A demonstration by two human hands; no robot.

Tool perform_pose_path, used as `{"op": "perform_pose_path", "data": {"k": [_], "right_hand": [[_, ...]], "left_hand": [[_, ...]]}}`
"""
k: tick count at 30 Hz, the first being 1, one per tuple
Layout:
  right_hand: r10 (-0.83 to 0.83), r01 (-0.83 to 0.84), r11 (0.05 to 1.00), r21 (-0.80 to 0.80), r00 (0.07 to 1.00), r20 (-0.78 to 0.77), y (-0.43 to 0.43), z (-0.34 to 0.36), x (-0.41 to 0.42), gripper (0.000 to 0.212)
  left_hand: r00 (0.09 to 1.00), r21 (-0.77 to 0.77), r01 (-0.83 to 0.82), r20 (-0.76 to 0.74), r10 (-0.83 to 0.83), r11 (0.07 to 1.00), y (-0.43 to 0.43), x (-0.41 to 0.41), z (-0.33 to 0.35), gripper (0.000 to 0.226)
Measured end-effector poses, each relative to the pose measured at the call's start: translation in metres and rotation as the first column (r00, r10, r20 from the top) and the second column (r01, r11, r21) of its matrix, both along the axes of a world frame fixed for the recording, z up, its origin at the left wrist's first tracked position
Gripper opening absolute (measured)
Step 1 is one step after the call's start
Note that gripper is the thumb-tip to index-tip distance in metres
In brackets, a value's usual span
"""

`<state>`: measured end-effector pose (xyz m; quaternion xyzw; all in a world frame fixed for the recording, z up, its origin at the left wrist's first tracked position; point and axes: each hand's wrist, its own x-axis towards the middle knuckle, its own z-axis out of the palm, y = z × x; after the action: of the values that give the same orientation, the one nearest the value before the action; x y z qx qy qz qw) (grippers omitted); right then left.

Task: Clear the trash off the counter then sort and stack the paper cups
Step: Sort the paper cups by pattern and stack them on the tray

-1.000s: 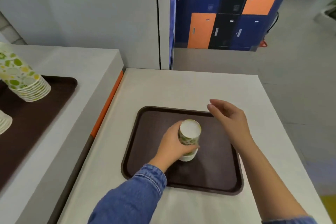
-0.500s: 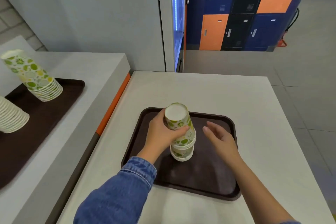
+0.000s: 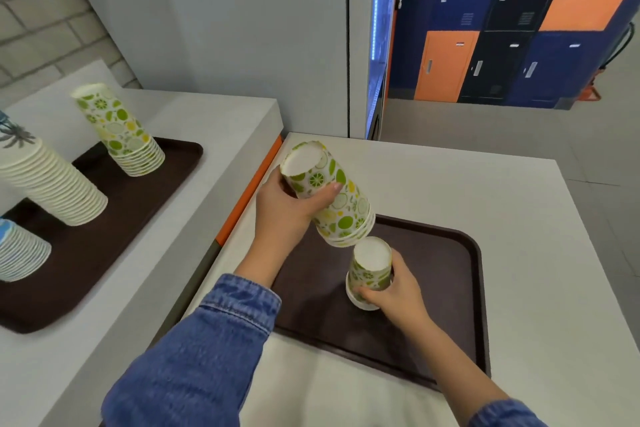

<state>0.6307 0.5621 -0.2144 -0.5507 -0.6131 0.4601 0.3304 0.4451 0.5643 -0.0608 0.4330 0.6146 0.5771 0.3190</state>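
Cup stack (image 3: 334,199) in left hand (image 3: 287,206), single lime-print cup (image 3: 370,272) in right hand (image 3: 396,293)

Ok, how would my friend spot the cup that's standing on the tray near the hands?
Find the brown tray on the counter right in front of the person. A lime-print cup stands upside down on it, gripped by the right hand. Unlike the tilted lime-print stack held in the air by the left hand, it touches the tray.
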Motion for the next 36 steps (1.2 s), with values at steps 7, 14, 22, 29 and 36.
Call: {"op": "perform_pose_path", "data": {"k": [7,14,22,29,36], "right_hand": [[-0.123,0.122,0.992,0.016,0.992,0.025,0.003,-0.001,-0.005,0.075],[-0.219,0.208,0.975,-0.083,0.961,-0.169,0.013,0.037,-0.019,0.064],[-0.063,-0.013,0.991,-0.135,0.836,-0.546,0.050,0.132,-0.108,0.045],[0.071,-0.117,0.993,-0.026,0.750,-0.657,0.094,0.210,-0.223,0.045],[0.112,-0.078,0.994,0.081,0.722,-0.682,0.141,0.262,-0.327,0.040]], "left_hand": [[0.988,0.015,-0.146,0.046,0.146,0.989,-0.011,-0.033,0.009,0.044],[0.964,0.054,-0.265,0.047,0.262,0.963,-0.019,-0.069,0.021,0.046],[0.870,0.254,-0.442,-0.114,0.480,0.860,-0.001,-0.170,0.106,0.057],[0.654,0.353,-0.556,-0.372,0.658,0.752,0.044,-0.281,0.164,0.062],[0.612,0.165,-0.611,-0.522,0.594,0.774,0.094,-0.355,0.128,0.060]]}}
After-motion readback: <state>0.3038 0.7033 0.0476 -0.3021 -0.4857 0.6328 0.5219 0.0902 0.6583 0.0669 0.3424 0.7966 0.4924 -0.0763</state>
